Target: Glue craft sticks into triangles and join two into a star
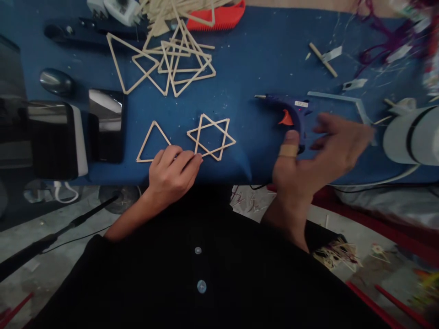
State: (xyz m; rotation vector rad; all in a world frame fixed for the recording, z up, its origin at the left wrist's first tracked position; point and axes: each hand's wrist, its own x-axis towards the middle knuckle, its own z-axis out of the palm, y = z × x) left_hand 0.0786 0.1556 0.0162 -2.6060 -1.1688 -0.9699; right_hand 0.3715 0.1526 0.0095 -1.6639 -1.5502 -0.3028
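A six-pointed stick star lies flat on the blue table, near its front edge, with a single stick triangle just beside it to the left. The left hand rests between the two, fingers curled down, their tips on the triangle's lower right corner and touching the star's lower left point; it grips nothing. To the right, a blue glue gun with an orange trigger lies on its side, nozzle pointing left. The right hand, blurred, hovers just in front of the gun with fingers spread wide and holding nothing; a plaster wraps its thumb. Farther back, a pile of stick triangles overlaps beside an orange tray. A dark phone lies at left.
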